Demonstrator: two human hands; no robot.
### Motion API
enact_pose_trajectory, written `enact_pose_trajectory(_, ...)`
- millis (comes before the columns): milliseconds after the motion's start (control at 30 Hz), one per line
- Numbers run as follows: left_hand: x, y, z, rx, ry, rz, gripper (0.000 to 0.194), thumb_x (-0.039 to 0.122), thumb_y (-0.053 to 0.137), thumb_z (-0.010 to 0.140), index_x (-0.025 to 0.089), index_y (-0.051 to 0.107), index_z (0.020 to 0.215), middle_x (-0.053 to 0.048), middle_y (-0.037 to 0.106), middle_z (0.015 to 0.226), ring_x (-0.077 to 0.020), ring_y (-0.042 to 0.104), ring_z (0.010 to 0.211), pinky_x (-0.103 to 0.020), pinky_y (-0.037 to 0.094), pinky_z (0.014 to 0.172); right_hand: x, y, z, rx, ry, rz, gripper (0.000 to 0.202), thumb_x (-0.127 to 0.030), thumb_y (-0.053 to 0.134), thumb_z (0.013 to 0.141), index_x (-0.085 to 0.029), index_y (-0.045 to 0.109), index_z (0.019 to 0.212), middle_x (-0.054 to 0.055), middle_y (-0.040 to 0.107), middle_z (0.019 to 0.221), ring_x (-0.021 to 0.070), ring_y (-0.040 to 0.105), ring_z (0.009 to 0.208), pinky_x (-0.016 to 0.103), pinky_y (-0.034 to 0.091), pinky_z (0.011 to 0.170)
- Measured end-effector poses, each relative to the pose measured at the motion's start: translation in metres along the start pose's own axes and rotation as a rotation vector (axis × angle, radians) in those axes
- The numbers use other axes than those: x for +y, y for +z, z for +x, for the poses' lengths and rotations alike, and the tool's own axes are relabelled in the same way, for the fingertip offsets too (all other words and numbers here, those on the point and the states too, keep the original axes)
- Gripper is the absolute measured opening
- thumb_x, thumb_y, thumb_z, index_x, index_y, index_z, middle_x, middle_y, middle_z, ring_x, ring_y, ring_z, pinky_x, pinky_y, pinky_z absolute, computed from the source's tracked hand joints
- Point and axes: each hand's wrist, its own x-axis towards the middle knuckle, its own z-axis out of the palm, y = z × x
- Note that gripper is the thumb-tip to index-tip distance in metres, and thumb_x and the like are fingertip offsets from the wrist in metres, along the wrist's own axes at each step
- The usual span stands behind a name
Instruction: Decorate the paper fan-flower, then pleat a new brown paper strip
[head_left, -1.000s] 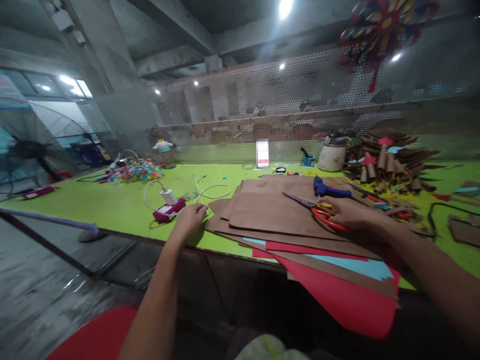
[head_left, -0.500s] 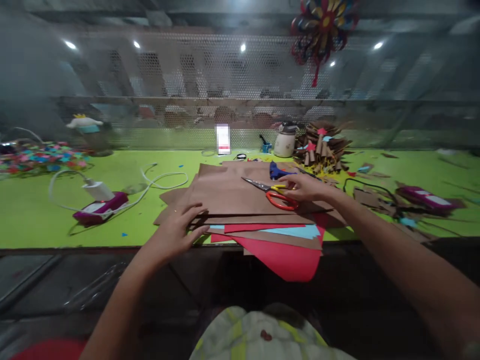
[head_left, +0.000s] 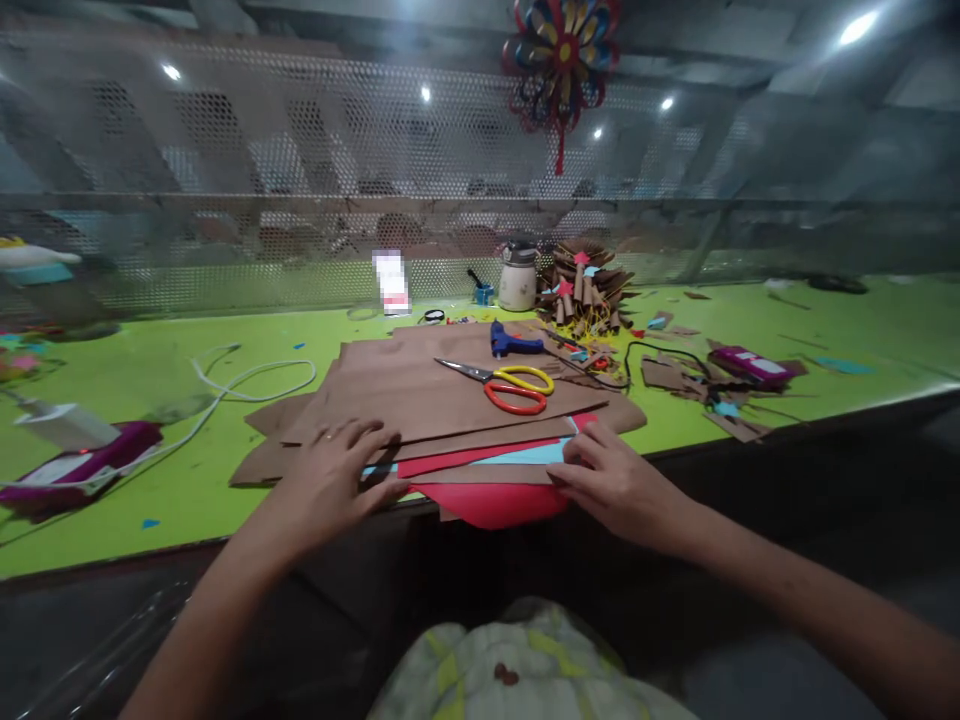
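A stack of brown paper sheets (head_left: 397, 390) lies at the table's front edge, with red paper (head_left: 487, 505) and light blue paper (head_left: 521, 453) showing between its lower layers. On the stack's left front corner rests my left hand (head_left: 330, 490), fingers spread and thumb apart near the front edges. My right hand (head_left: 622, 485) is closed on the sheets' right front edge, fingers above and thumb at the front. Scissors (head_left: 491, 380) with one yellow and one red handle lie on top, blades pointing left. Behind them is a blue glue gun (head_left: 514, 342).
A purple power strip (head_left: 82, 465) with a white charger and cable stands at left. Another purple power strip (head_left: 754, 367) lies at right among brown scraps. At the back are a phone (head_left: 391, 283), a white jar (head_left: 518, 278) and a brown paper craft piece (head_left: 585, 290).
My right hand has let go of the scissors, which now lie on the stack, and has moved down to the sheets' right front edge. The view has turned right.
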Motion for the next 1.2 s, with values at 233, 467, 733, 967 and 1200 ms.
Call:
enact_pose_trajectory(233, 0.029, -0.006, 0.025, -0.189, 0.16, -0.134, 0.06, 0.057, 0.047, 0.079, 0.025, 0.046, 0.13, -0.01, 0.042, 0.136, -0.027, 0.041, 0.122, -0.038, 0.035, 0.1, 0.01, 0.006, 0.0, 0.212, -0.064, 0.018, 0.024, -0.007, 0.042, 0.085, -0.018, 0.062, 0.093, 0.008, 0.056, 0.079, 0.0188, 0.045, 0.075, 0.035, 0.043, 0.068)
enact_pose_trajectory(467, 0.037, -0.002, 0.037, -0.251, 0.152, -0.169, 0.052, 0.043, 0.051, 0.081, 0.026, 0.047, 0.13, -0.009, 0.045, 0.134, -0.0285, 0.04, 0.123, -0.04, 0.033, 0.101, -0.001, -0.012, 0.0, 0.307, -0.02, 0.137, 0.019, -0.009, 0.049, 0.083, -0.021, 0.061, 0.092, 0.007, 0.06, 0.08, 0.0192, 0.052, 0.076, 0.035, 0.046, 0.068)
enact_pose_trajectory(733, 0.031, -0.017, 0.033, -0.069, 0.199, -0.31, 0.033, 0.029, 0.043, 0.084, 0.024, 0.064, 0.109, -0.005, 0.052, 0.129, -0.0234, 0.044, 0.12, -0.037, 0.035, 0.101, -0.011, -0.071, 0.009, 0.479, 0.226, 0.27, 0.013, -0.016, 0.058, 0.08, -0.026, 0.062, 0.087, 0.001, 0.066, 0.079, 0.0183, 0.062, 0.075, 0.032, 0.049, 0.07)
enact_pose_trajectory(967, 0.025, -0.069, 0.045, -0.186, -0.051, -0.321, 0.025, 0.035, 0.049, 0.076, 0.021, 0.07, 0.081, 0.003, 0.066, 0.076, -0.0182, 0.057, 0.076, -0.025, 0.044, 0.069, 0.008, -0.103, 0.063, 0.674, 0.373, 0.287, 0.007, -0.028, 0.067, 0.075, -0.022, 0.068, 0.076, -0.001, 0.066, 0.069, 0.0137, 0.058, 0.062, 0.026, 0.044, 0.055)
enact_pose_trajectory(1200, 0.017, -0.12, 0.056, -0.299, -0.067, -0.52, 0.023, 0.035, 0.058, 0.072, 0.021, 0.071, 0.084, 0.001, 0.067, 0.081, -0.0184, 0.059, 0.075, -0.024, 0.045, 0.064, 0.057, -0.133, 0.104, 0.742, 0.552, 0.645, 0.012, -0.023, 0.072, 0.067, -0.013, 0.068, 0.071, -0.002, 0.062, 0.062, 0.0042, 0.049, 0.052, 0.02, 0.038, 0.052)
